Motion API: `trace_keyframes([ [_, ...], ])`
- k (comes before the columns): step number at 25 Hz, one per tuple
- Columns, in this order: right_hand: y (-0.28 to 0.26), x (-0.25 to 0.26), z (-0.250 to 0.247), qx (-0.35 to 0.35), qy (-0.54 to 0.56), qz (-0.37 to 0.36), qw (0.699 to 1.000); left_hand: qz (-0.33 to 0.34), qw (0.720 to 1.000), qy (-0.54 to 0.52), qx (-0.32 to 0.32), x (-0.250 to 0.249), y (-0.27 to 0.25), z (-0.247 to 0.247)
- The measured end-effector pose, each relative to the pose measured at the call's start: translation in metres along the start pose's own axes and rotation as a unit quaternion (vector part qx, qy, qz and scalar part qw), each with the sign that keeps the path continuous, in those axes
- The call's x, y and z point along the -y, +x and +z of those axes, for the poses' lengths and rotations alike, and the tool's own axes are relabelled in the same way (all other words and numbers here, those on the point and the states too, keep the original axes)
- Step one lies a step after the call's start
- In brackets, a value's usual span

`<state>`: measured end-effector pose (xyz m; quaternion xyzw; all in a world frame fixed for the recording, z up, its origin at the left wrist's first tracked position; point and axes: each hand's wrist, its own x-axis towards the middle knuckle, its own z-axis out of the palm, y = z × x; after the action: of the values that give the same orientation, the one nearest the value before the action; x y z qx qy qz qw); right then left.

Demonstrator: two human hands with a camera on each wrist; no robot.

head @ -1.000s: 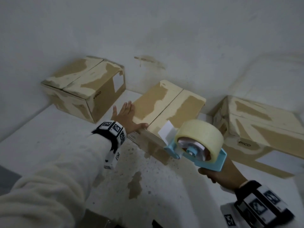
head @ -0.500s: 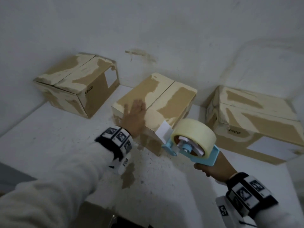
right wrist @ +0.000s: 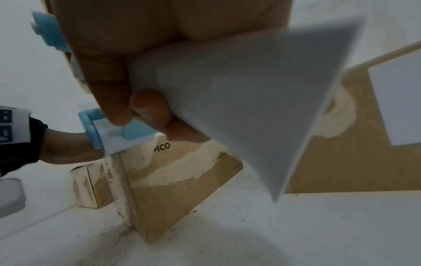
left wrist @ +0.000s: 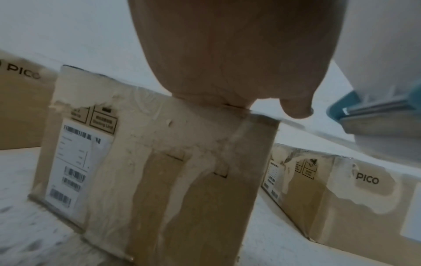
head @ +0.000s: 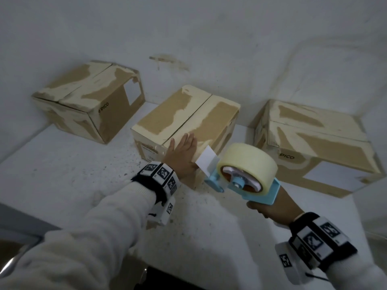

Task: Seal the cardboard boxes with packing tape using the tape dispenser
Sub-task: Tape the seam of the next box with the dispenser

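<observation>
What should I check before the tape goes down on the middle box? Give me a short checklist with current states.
1. Right hand grips the tape dispenser by its handle: ok.
2. Left hand rests flat on the near edge of the middle box, steadying it: ok.
3. Top flaps closed, centre seam visible: ok.
4. Loose tape end free at the dispenser's front: ok.
5. Tape end touching the box: not ok, it hangs short of the near face.
6. Left hand clear of the seam line: not ok, it lies right by the seam's near end.
</observation>
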<state>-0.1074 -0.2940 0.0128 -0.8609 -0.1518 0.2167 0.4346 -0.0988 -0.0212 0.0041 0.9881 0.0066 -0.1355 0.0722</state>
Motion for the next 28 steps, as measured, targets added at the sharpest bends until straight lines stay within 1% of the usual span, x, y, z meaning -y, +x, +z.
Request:
trace_keyframes([
  [2,-0.003,-0.003,-0.005,-0.006,-0.001,0.000,1.000,-0.002,1.000,-0.011,0.003,0.000,-0.001,-0.002],
  [5,0.001,0.000,-0.002,-0.003,-0.026,0.004,1.000,-0.015,1.000,0.022,0.003,-0.005,-0.001,-0.003],
  [7,0.006,0.001,0.005,-0.011,-0.010,0.021,1.000,-0.034,0.999,0.027,-0.020,-0.011,-0.003,-0.001],
  [9,0.009,0.001,0.013,-0.015,0.012,0.041,0.999,-0.059,0.997,0.001,-0.048,-0.015,-0.007,0.003],
  [12,0.016,0.000,0.024,-0.016,0.055,0.073,0.996,-0.079,0.995,-0.027,-0.060,-0.016,-0.012,0.011],
  [17,0.029,-0.007,0.041,-0.009,0.083,0.111,0.990,-0.076,0.992,-0.044,-0.089,-0.012,-0.012,0.016],
  [23,0.033,-0.017,0.046,-0.009,0.106,0.130,0.986,-0.065,0.988,-0.056,-0.125,-0.012,-0.013,0.020],
  [26,0.028,-0.021,0.038,-0.031,0.120,0.132,0.984,-0.050,0.985,-0.065,-0.154,-0.007,-0.016,0.020],
  [28,0.025,-0.021,0.027,-0.054,0.126,0.125,0.983,-0.044,0.988,-0.050,-0.137,-0.003,-0.017,0.016],
])
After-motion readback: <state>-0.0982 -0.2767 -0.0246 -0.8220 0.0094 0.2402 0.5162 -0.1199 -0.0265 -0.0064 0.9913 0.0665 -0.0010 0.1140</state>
